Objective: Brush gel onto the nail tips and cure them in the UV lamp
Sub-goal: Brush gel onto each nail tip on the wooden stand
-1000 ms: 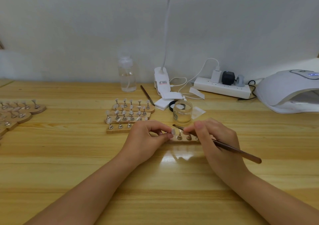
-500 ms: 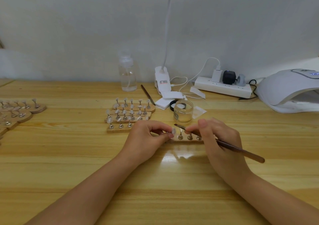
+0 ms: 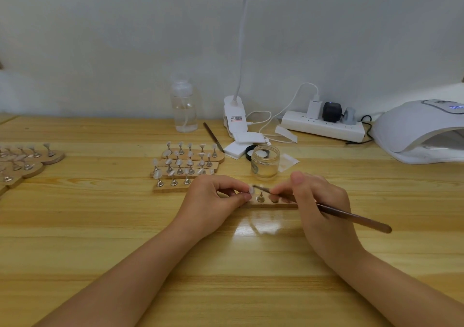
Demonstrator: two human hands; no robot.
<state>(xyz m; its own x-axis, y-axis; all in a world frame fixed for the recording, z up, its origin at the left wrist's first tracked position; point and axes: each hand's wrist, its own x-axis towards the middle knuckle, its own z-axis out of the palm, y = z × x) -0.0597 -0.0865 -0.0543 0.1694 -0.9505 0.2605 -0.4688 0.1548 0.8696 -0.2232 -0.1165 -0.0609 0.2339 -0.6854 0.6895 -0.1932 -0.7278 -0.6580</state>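
Underneath, glossy wooden table (image 3: 100, 226); plain white wall (image 3: 100, 38) behind.

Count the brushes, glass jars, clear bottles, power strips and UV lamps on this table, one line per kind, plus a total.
Brushes: 2, one in the right hand at, a spare
Glass jar: 1
Clear bottle: 1
Power strip: 1
UV lamp: 1
Total: 6

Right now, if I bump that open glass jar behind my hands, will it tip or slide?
The glass jar looks squat and wide-based, so it would probably slide on the glossy table rather than tip. Being lidless glass, it could spill or chip.
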